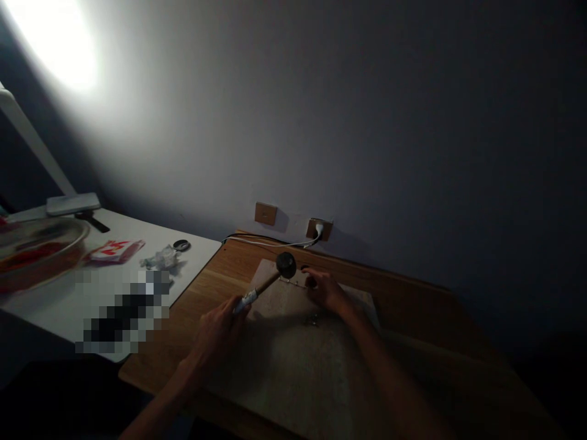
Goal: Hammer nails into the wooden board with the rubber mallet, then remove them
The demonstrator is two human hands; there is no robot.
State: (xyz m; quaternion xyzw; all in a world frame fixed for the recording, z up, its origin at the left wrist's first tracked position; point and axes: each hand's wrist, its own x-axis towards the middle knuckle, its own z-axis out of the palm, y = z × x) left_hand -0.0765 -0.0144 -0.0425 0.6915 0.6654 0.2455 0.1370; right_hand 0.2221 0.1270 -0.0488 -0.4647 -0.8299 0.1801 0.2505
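Note:
My left hand [223, 322] is wrapped around the handle of a mallet with a black head [286, 265], which is raised over the far part of a pale wooden board [293, 366]. Along the board's far side stands a row of several small nail-like pieces [288, 281]. At the right end of that row is my right hand [324, 289], its fingers bent and close to the board; what they hold, if anything, is too dark and small to make out. Nearer to me on the board lies a little heap of small metal pieces [313, 319].
The board lies on a brown wooden table [426, 342] against the wall. Cables [275, 243] run along its back edge to a socket [320, 229]. On the white table [192, 269] at left are a clear bowl [68, 244], a red-and-white packet [114, 251] and crumpled plastic [164, 259].

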